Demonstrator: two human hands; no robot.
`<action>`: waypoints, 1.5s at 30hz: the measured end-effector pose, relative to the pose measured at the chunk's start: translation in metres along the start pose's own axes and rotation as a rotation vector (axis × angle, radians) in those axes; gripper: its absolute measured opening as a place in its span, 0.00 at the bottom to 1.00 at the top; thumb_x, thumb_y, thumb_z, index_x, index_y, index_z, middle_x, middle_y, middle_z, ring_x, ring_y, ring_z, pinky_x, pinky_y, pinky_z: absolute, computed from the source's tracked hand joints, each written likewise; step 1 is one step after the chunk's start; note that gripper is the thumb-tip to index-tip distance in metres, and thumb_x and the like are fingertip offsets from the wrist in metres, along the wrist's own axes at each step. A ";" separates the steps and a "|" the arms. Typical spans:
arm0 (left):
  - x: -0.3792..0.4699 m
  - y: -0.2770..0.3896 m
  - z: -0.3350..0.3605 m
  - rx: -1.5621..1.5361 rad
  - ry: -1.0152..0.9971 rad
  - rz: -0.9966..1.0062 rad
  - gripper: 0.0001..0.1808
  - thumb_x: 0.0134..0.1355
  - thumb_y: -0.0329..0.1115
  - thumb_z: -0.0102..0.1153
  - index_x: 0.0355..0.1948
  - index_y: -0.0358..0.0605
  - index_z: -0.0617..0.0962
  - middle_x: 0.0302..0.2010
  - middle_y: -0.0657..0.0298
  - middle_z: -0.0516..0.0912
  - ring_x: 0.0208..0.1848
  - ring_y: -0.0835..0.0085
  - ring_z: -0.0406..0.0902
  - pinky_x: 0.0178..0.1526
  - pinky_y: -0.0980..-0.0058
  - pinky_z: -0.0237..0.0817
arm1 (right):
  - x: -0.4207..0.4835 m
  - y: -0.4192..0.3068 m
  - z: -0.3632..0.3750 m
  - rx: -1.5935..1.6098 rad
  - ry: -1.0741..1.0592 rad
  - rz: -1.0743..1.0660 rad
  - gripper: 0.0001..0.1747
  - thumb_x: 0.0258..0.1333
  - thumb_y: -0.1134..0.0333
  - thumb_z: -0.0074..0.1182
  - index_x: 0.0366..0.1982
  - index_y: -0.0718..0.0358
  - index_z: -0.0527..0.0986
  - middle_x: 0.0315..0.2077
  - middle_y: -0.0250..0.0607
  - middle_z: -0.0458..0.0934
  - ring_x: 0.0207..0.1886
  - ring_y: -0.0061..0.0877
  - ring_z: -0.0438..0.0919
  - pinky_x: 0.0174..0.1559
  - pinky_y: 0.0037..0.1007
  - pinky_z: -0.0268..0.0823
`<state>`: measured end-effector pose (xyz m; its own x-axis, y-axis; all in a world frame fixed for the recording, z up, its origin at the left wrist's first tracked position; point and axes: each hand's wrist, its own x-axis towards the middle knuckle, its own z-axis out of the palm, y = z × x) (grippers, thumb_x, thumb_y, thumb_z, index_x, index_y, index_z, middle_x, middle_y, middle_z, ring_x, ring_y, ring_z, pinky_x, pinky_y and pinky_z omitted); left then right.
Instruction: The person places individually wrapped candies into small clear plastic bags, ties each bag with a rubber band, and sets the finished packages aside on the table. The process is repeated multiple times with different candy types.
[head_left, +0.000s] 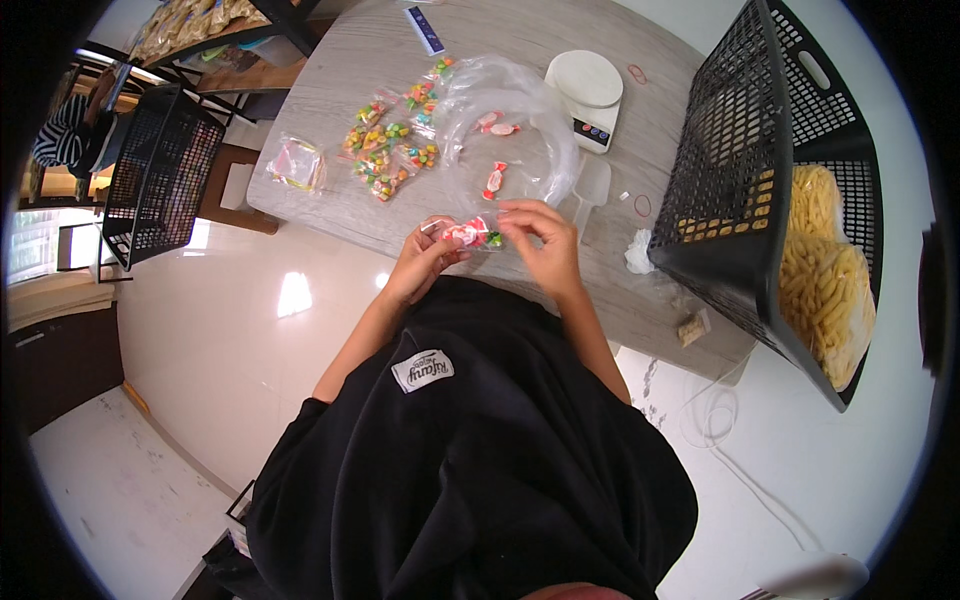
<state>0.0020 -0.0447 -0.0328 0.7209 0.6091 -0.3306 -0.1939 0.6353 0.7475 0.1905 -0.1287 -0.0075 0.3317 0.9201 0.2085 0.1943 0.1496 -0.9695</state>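
Observation:
My left hand (429, 255) grips a small clear plastic bag of wrapped candies (469, 233), red and white with some green, near the table's front edge. At the bag's right end is my right hand (541, 238), its thumb and fingertips drawn together by the plastic; whether they pinch it I cannot tell. Just beyond the hands, a large clear plastic bag (559, 169) lies in a ring around loose red-and-white wrapped candies (495, 181). Left of it sit several small bags of colourful candies (382, 150).
A white kitchen scale (585, 79) and a translucent scoop (592, 180) are on the right. Beyond them stands a black plastic basket (720, 277) with bags of yellow snacks (825, 300). A packet of plastic bags (296, 163) and a blue ruler (425, 31) lie leftward. A person (67, 139) is at far left.

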 end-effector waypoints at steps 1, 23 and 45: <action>0.000 -0.001 -0.002 -0.008 0.003 -0.008 0.12 0.59 0.29 0.55 0.44 0.43 0.71 0.42 0.65 0.77 0.46 0.75 0.75 0.48 0.72 0.70 | 0.003 0.001 -0.002 0.019 0.052 0.001 0.07 0.48 0.73 0.60 0.31 0.68 0.79 0.40 0.43 0.78 0.40 0.27 0.79 0.39 0.25 0.72; -0.001 0.009 -0.016 -0.212 0.154 0.058 0.15 0.61 0.33 0.52 0.49 0.44 0.70 0.42 0.64 0.77 0.44 0.75 0.75 0.47 0.70 0.72 | 0.031 0.026 -0.019 -0.752 0.005 0.010 0.07 0.45 0.73 0.57 0.31 0.62 0.78 0.33 0.39 0.77 0.38 0.35 0.74 0.40 0.35 0.66; 0.001 0.024 0.014 0.267 0.137 0.416 0.32 0.49 0.14 0.60 0.56 0.39 0.66 0.51 0.59 0.71 0.52 0.74 0.71 0.53 0.75 0.65 | 0.050 0.019 -0.008 -0.153 -0.040 -0.008 0.11 0.54 0.73 0.52 0.41 0.65 0.74 0.31 0.40 0.76 0.34 0.26 0.76 0.37 0.25 0.66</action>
<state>0.0076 -0.0358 -0.0071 0.5219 0.8524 -0.0327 -0.2561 0.1932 0.9471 0.2184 -0.0830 -0.0145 0.2928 0.9333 0.2079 0.3358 0.1032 -0.9362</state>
